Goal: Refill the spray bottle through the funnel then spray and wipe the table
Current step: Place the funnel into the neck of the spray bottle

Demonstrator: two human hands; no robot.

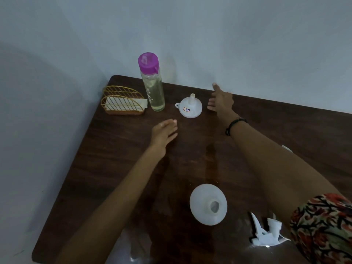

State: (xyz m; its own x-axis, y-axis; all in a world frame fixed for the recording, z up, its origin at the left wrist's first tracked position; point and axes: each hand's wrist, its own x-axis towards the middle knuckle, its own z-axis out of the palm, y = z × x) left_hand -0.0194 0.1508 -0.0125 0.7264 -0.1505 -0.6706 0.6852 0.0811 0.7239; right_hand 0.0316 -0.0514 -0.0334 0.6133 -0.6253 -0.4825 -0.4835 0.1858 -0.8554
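Both hands open: left hand (165,130), right hand (221,101) flank funnel (191,108)

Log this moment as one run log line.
left hand open | right hand open beside funnel | spray bottle uncapped | sprayer head on table

Around the overturned funnel (191,108), bare worktop (118,168) is lying open on its near side. The tall pink-capped bottle (152,82) is standing just to its left, the wire napkin holder (123,103) farther left. An uncapped spray bottle (208,204) and its trigger head (264,233) are sitting well nearer.
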